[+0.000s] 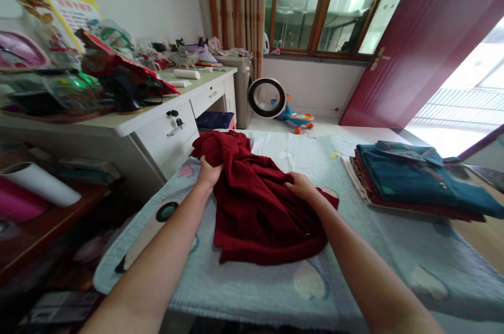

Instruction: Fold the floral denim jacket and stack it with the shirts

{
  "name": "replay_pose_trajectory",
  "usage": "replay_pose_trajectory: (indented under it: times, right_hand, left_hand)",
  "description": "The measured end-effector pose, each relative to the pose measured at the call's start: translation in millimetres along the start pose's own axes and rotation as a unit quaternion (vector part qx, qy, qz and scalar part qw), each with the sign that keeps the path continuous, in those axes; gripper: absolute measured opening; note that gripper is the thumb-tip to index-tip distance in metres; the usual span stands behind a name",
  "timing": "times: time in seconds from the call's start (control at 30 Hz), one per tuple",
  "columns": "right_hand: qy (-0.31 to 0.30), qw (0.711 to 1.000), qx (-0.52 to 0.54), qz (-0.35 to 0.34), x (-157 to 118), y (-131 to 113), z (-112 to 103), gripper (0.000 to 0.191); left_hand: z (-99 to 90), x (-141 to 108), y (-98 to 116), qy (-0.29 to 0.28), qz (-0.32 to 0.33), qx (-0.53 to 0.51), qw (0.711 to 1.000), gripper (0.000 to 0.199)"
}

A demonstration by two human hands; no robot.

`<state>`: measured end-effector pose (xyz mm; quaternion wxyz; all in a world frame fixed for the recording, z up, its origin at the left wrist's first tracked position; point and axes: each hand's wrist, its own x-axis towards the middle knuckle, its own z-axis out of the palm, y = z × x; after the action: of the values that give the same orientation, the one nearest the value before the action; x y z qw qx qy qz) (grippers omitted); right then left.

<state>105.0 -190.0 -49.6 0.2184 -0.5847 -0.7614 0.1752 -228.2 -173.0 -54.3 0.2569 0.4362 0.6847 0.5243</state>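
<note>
A dark red garment (268,202) lies crumpled in front of me on a table spread with a pale blue cloth (252,292). My left hand (210,173) grips its upper left edge, with the fingers curled into the fabric. On the garment's right side, my right hand (302,186) is closed on a fold, and its fingertips are partly hidden by the cloth. The lower hem of the garment lies spread toward me, while its far end is bunched up. Which kind of garment it is, I cannot tell.
A stack of folded clothes (413,176), blue on top, rests at the right. Left stands a white desk (165,132) crowded with items. Beyond the table are a washing machine (241,82) with its round door (252,97) open and a blue-orange ride-on toy (297,116).
</note>
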Motion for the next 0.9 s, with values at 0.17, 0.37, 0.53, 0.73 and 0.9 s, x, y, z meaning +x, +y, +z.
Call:
replay_pose_trajectory:
  times: [0.17, 0.37, 0.53, 0.73, 0.9]
  right_hand:
    - [0.070, 0.997, 0.017, 0.015, -11, 3, -24, 0.025]
    - [0.404, 0.905, -0.013, 0.132, -50, 31, -82, 0.034]
    - [0.412, 0.890, -0.092, 0.175, -86, 58, -98, 0.033]
    - [0.275, 0.952, -0.114, 0.078, -73, 59, -97, 0.029]
    - [0.108, 0.987, -0.084, 0.079, -16, 37, -89, 0.036]
  left_hand:
    - [8.3, 11, 30, -0.006, 0.139, 0.076, 0.987, 0.066]
    - [16.8, 1, 85, -0.021, 0.356, 0.178, 0.917, 0.058]
    - [41.2, -20, 90, -0.138, 0.414, 0.213, 0.874, 0.059]
    - [64.1, -13, 70, -0.344, 0.289, 0.094, 0.888, 0.031]
    - [64.1, 15, 60, -0.071, 0.121, 0.073, 0.987, 0.038]
